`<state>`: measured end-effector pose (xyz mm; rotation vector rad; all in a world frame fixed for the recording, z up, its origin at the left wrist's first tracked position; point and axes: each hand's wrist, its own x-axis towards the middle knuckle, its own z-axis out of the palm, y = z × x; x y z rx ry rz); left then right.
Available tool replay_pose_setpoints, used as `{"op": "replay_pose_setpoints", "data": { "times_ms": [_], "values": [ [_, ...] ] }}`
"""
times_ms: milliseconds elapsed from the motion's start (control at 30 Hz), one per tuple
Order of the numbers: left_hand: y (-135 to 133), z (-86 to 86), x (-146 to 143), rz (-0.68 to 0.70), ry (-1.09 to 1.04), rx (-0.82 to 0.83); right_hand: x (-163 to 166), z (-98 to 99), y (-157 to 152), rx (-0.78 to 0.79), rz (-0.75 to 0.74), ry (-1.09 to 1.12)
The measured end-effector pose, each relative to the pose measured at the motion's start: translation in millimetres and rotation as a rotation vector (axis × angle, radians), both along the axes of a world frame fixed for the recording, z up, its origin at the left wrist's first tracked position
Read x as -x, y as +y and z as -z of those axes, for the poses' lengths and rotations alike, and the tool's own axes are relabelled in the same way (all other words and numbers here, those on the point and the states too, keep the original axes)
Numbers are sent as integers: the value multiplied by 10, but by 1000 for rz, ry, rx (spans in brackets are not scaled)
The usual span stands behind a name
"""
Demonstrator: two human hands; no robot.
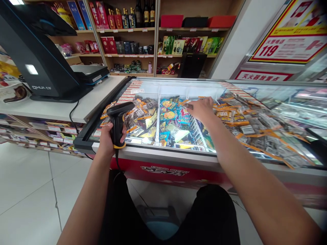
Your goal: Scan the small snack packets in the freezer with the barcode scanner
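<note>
My left hand (pixel 108 137) is wrapped round the grip of a black handheld barcode scanner (pixel 119 117) with a yellow ring at its base, held upright over the left end of a chest freezer (pixel 178 158). A cable hangs down from the scanner. My right hand (pixel 201 108) reaches into the open freezer over the middle bins. Its fingers are curled down among blue and yellow ice-cream packets (pixel 173 119); what they hold is hidden. Brown and gold packets (pixel 141 117) fill the bin under the scanner.
A black checkout terminal (pixel 38 54) stands on the white counter (pixel 76 105) at left. Sliding glass (pixel 281 112) covers the freezer's right part over orange-striped packets. Wooden shelves (pixel 155 34) with boxes and bottles stand behind. A red and yellow sign (pixel 293 34) hangs at right.
</note>
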<state>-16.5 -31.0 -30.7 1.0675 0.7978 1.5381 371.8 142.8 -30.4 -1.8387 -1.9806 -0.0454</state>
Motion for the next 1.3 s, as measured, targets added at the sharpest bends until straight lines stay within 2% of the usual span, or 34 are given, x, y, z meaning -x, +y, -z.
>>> {"op": "replay_pose_setpoints", "data": {
  "times_ms": [67,200,267,333,467,533,667,900,1100,1200,1300],
  "values": [
    [-17,-9,-9,27,6,0,81,-80,8,86,-17,96],
    [-50,0,28,136,-2,33,205,-212,-63,132,-51,266],
    [-56,0,42,175,-12,47,284,-240,-136,155,-123,476],
    [-49,-13,8,202,-23,49,387,-247,-210,172,-172,787],
    [-19,-40,-238,254,-21,26,597,-231,-300,207,-86,1313],
    [-11,-26,-386,274,10,14,658,-216,-310,219,-67,1476],
    [-20,45,-513,331,132,11,683,-180,-292,217,-164,1638],
    [-22,129,-419,364,180,-8,698,-110,-310,194,-273,1592],
    [-15,122,-430,358,181,1,704,-105,-331,197,-234,1517],
    [-7,99,-446,332,113,-1,668,-93,-334,193,-136,1251],
    [-25,70,-478,175,-43,-62,578,-69,-336,163,-9,870]
  ]
}}
